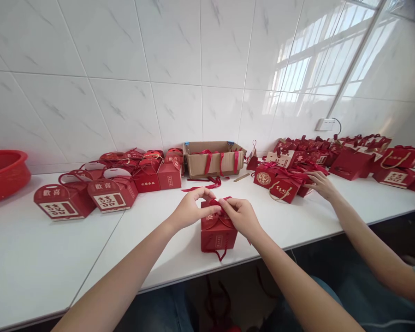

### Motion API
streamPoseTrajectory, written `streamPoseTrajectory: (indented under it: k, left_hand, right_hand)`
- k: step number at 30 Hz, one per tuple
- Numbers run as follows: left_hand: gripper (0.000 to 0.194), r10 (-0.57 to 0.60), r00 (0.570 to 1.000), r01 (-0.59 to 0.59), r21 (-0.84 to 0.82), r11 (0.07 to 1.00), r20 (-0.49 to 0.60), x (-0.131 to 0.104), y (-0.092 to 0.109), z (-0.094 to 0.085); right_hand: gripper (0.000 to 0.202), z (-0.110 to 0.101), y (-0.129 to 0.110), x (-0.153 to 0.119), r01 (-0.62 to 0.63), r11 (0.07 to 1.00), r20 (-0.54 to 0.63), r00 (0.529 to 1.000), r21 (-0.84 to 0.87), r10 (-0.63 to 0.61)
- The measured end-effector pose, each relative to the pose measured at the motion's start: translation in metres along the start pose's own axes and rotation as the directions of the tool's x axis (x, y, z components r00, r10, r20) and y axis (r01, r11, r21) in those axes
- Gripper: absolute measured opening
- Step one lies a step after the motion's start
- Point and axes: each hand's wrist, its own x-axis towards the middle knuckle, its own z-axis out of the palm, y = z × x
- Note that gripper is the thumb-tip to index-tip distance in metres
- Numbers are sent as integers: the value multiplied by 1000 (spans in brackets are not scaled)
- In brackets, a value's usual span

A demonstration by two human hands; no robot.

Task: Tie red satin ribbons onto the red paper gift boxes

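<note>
A small red gift box (219,236) stands upright near the table's front edge, a twisted red cord hanging from its lower front. Both my hands are at its top. My left hand (192,208) pinches the red ribbon (215,202) from the left side, thumb and index finger together. From the right, my right hand (241,214) closes thumb and fingers on the same ribbon, close beside the left fingertips. The exact shape of the ribbon between the fingers is partly hidden.
Red boxes (112,193) cluster at left, beside a red basin (7,175). A cardboard box (212,165) with ribbons stands by the wall. At right, another person's hand (321,185) touches red boxes (280,183); many more stand behind.
</note>
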Motion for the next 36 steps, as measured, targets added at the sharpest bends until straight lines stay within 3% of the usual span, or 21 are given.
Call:
streamPoseTrajectory:
  k: [4, 8, 11, 16, 20, 26, 30, 36]
  left_hand:
    - [22, -26, 999, 26, -26, 999, -26, 0, -2, 3]
    - [21, -43, 998, 42, -31, 999, -46, -1, -6, 6]
    - [21, -39, 999, 39, -52, 998, -12, -3, -9, 6]
    - [16, -2, 1000, 1, -48, 999, -11, -7, -13, 5]
    - [8, 29, 997, -32, -34, 999, -75, -7, -12, 4]
    - [10, -28, 993, 22, -49, 999, -118, -6, -15, 7]
    - [10, -51, 992, 36, -133, 990, -115, -5, -18, 9]
    - [11, -19, 997, 11, -119, 993, -74, -2, -15, 6]
  right_hand:
    - [42, 2, 1, 0, 10, 1000, -2, 1000, 6, -10]
    - [28, 6, 4, -3, -33, 975, -35, 999, 220, 42]
    - [31, 9, 6, -4, -35, 958, -106, 992, 285, 67]
    - [16, 11, 4, -5, 40, 993, -145, 989, 109, -24]
    - [19, 9, -1, -9, 115, 992, -122, 985, -48, -120]
    - [16, 7, 1, -11, 184, 956, -113, 970, -230, -214]
    - [15, 8, 5, -9, 164, 937, -159, 962, -308, -221]
    - [18, 6, 2, -6, 84, 940, -66, 992, -330, -111]
